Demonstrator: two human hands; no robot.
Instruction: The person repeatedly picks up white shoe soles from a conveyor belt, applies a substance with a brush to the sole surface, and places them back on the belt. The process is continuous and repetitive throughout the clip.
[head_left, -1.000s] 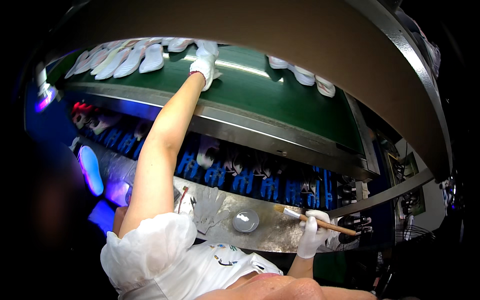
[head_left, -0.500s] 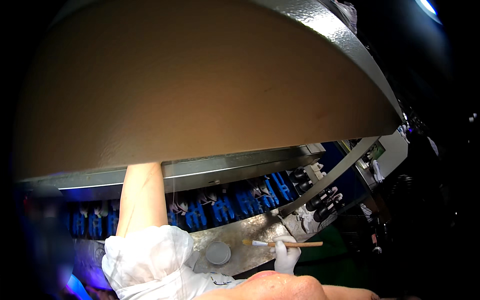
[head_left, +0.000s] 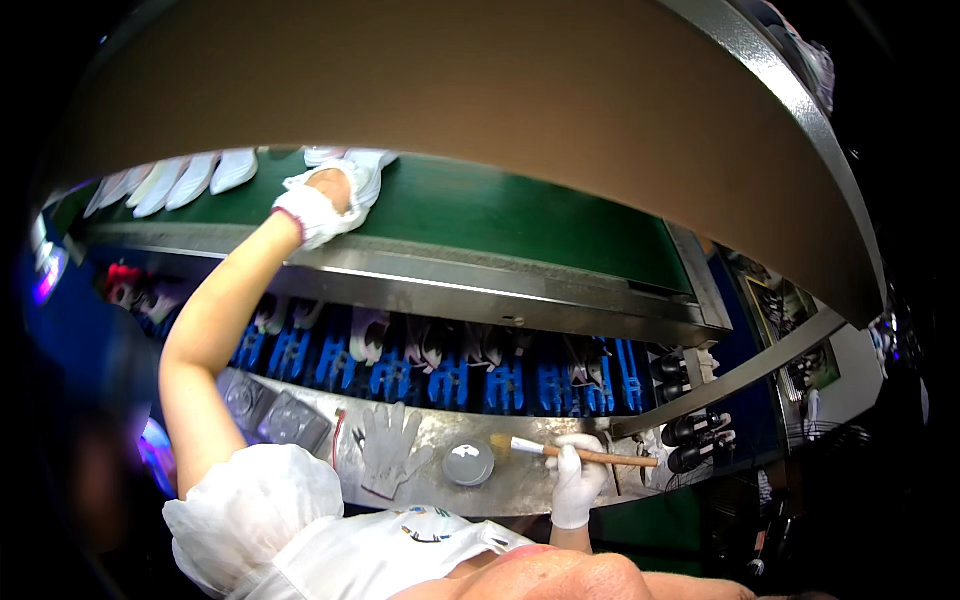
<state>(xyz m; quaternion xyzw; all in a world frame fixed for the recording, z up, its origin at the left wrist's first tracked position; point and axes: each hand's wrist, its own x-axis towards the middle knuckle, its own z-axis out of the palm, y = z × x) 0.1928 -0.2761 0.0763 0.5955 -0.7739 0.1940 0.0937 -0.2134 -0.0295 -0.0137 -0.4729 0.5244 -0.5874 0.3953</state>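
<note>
The panel concealed the far ends of the soles; the grip of the left hand could not be determined.

A white top with puffed sleeve and coloured print accompanies 2 white gloves, 1 red-edged.

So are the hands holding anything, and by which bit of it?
The right hand holds a brush by its wooden handle. Whether the left hand, over the green belt, holds anything can't be told.
</note>
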